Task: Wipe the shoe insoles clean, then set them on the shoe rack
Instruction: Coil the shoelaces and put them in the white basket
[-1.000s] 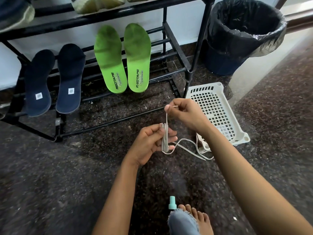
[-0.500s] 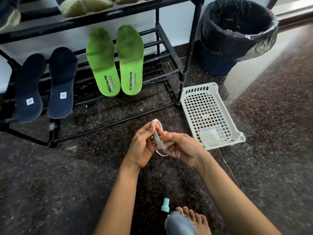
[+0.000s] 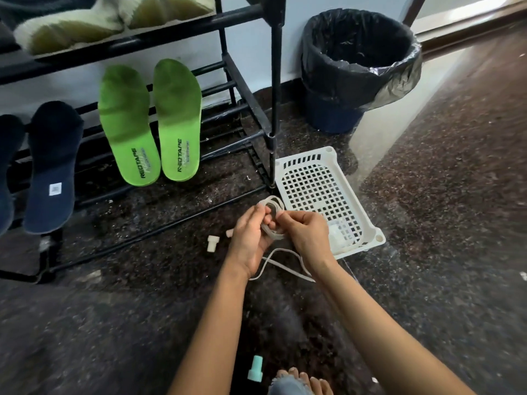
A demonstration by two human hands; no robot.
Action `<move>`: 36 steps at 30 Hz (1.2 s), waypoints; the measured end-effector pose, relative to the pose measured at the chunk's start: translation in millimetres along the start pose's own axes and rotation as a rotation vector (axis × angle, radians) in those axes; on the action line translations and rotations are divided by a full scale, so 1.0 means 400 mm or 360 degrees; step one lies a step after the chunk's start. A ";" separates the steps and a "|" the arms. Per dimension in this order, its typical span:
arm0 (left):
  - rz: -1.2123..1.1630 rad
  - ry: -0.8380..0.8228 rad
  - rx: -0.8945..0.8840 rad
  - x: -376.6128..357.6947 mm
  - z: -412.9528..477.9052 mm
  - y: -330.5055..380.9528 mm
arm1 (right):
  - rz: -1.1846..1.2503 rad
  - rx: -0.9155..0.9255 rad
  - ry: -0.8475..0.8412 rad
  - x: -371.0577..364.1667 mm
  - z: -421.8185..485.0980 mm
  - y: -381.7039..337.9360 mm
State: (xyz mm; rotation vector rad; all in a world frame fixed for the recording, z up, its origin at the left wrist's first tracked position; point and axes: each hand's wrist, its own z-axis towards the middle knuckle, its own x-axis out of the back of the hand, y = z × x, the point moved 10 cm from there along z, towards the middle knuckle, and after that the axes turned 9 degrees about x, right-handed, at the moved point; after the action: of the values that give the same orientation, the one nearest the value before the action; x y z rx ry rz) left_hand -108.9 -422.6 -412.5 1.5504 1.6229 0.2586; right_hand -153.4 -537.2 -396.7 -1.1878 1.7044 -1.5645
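- Looking down at two bare hands working low over a dark speckled stone floor (image 3: 114,323), just in front of a black metal tube shoe rack (image 3: 274,81)
- Two bright green foam insoles, one (image 3: 128,126) beside the other (image 3: 178,118), lean heel-down on the rack's lower bars, side by side and almost touching
- Two navy blue insoles lean the same way further left; one (image 3: 52,166) shows whole, the other (image 3: 8,172) is cut by the frame edge
- All four visible insoles sit on the rack, so the placing step looks done for them; whether each is wiped clean cannot be told, and the green pair shows darker smudges toward the toes
- The left hand (image 3: 251,238) has its fingers curled round a small coil of flat off-white shoelace (image 3: 272,220)
- The right hand (image 3: 308,235) pinches the same coil from the other side, and a loose tail of the lace trails down to the floor between the wrists
- Neither hand touches an insole; the work in hand looks like tidying up, so the task seems close to its end
- A white plastic lattice basket (image 3: 328,151) lies just right of the hands near the rack's foot; a pale item in its near corner is too blurred to name
- No further insole or wiping cloth can be made out on the floor
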 end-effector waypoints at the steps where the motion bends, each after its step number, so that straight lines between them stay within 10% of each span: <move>1: 0.0078 0.0053 -0.0025 -0.018 0.021 -0.004 | -0.0135 0.0056 0.0103 0.035 0.020 -0.007; 14: 0.0277 0.0227 0.0331 -0.244 0.305 -0.069 | -0.0772 0.0123 0.0498 0.257 0.265 0.011; 36: 0.1429 0.0720 -0.0502 -0.248 0.395 0.010 | -0.1350 0.0177 0.0302 0.224 0.381 0.077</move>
State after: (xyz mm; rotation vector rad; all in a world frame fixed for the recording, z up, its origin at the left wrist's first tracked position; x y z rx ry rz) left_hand -11.5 -573.1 -464.6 1.9541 0.9987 1.3536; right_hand -74.0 -692.1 -439.4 -1.8917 1.2317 -2.2719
